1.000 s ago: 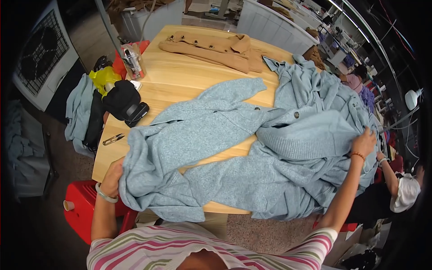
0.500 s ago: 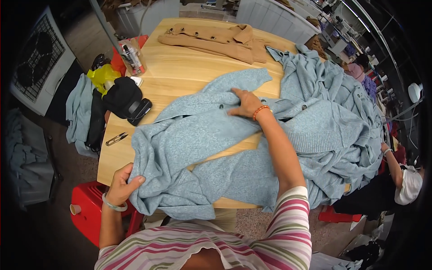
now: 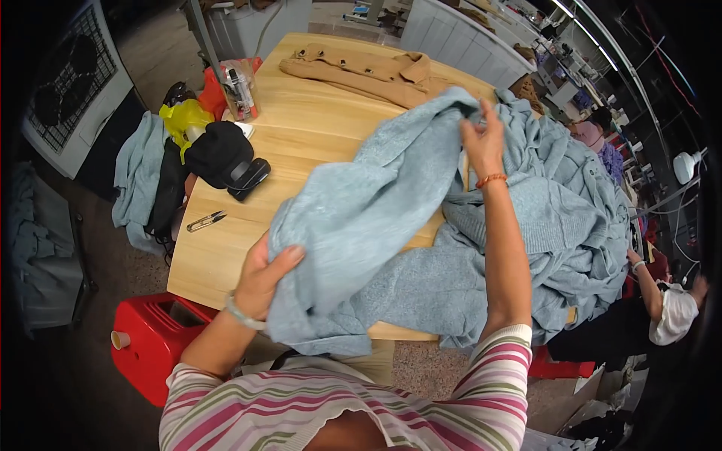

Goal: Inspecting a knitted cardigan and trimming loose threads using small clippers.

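A light blue knitted cardigan (image 3: 353, 203) is stretched between my hands, partly lifted off the wooden table (image 3: 301, 143) and blurred by motion. My left hand (image 3: 267, 274) is closed round its near left part, thumb on top. At the cardigan's far right edge, my right hand (image 3: 483, 143) has the cloth between thumb and fingers; the fingertips are partly hidden. Just right of that hand lies a heap of similar blue knitwear (image 3: 549, 195). More blue knit cloth (image 3: 421, 286) lies flat under the raised piece, along the near table edge.
A folded tan buttoned cardigan (image 3: 368, 75) lies at the table's far side. Thread snips (image 3: 206, 220), a black cap (image 3: 218, 154) and a spray can (image 3: 242, 94) are along the left edge. A red stool (image 3: 150, 353) stands below left. Another person's arm (image 3: 648, 289) shows at right.
My right hand has moved right and away from me, raising the cardigan's far side off the table. My left hand, still gripping, has shifted right and slightly up.
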### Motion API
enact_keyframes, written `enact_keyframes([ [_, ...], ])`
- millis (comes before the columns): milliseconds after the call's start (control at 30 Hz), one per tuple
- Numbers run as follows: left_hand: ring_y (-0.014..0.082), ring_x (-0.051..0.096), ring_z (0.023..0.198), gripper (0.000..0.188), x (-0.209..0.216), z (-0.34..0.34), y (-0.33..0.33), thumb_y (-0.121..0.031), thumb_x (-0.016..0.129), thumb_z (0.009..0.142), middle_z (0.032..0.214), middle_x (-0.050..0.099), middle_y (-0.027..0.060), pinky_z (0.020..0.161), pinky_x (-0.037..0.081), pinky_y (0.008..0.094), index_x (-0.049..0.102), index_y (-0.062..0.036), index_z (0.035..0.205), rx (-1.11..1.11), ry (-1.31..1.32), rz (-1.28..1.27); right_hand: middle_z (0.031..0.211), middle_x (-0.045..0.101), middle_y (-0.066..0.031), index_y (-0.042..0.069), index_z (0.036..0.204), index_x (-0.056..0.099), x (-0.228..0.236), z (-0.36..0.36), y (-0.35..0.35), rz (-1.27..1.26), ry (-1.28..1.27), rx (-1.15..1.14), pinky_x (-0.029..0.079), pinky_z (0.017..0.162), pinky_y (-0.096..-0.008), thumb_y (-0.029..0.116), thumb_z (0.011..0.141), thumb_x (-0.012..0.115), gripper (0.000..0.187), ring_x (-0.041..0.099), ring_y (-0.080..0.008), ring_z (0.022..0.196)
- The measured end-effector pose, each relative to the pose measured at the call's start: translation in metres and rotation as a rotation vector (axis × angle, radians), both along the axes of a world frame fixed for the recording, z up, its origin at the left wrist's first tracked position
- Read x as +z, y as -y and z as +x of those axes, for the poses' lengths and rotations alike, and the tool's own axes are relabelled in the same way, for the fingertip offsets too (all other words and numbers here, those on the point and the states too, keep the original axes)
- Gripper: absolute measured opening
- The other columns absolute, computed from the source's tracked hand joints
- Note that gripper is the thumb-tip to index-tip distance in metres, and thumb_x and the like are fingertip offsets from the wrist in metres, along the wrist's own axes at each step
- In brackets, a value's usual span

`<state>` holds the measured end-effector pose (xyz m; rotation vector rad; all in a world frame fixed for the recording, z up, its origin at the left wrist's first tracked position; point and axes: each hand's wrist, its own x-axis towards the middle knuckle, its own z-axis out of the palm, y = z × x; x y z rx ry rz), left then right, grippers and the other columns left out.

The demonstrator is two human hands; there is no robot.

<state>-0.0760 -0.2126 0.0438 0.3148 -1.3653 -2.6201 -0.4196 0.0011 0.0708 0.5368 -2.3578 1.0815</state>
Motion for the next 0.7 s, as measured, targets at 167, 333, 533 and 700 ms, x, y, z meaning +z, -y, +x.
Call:
enact_keyframes([
  [167,0.0122,0.054,0.103,0.043,0.009,-0.021,-0.041,-0.007,0.058,0.091,0.116,0.056,0.0052,0.091,0.044,0.0281,0.041,-0.0022,0.130,0.146,-0.158,0.091,0.118,0.057,-0.0085,0.004,0.139,0.039,-0.025,0.154,-0.019,-0.233,0.686,0.915,0.051,0.085,-0.0311,0.009,0.087,0.064,0.058,0.061,-0.0157,0.099],
  [333,0.0165,0.043,0.120,0.050,0.007,-0.022,-0.083,-0.003,0.054,0.091,0.131,0.044,0.0108,0.104,0.031,0.0322,0.029,-0.0010,0.135,0.121,-0.274,0.045,0.138,0.040,-0.0183,0.000,0.149,0.005,-0.058,0.298,-0.025,-0.156,0.866,1.069,0.038,0.105,-0.0407,0.011,0.073,0.081,0.108,0.044,-0.0234,0.125],
  [533,0.0208,0.026,0.135,0.078,0.013,-0.018,-0.112,0.000,0.052,0.088,0.148,0.024,0.0156,0.111,0.020,0.0340,0.002,0.0003,0.148,-0.106,-0.345,-0.032,0.102,0.061,-0.0029,-0.001,0.127,0.049,-0.080,0.313,-0.035,-0.630,1.077,0.687,0.050,0.082,-0.0257,0.005,0.095,0.048,0.033,0.059,-0.0101,0.094],
  [700,0.0290,0.027,0.137,0.086,0.022,-0.021,-0.103,0.009,0.046,0.081,0.149,0.018,0.0173,0.107,0.028,0.0376,0.001,-0.0118,0.151,-0.063,-0.409,0.000,0.111,0.058,-0.0088,-0.001,0.133,0.042,-0.063,0.311,-0.045,-0.847,0.880,0.819,0.050,0.086,-0.0299,0.003,0.094,0.050,0.041,0.060,-0.0144,0.098],
])
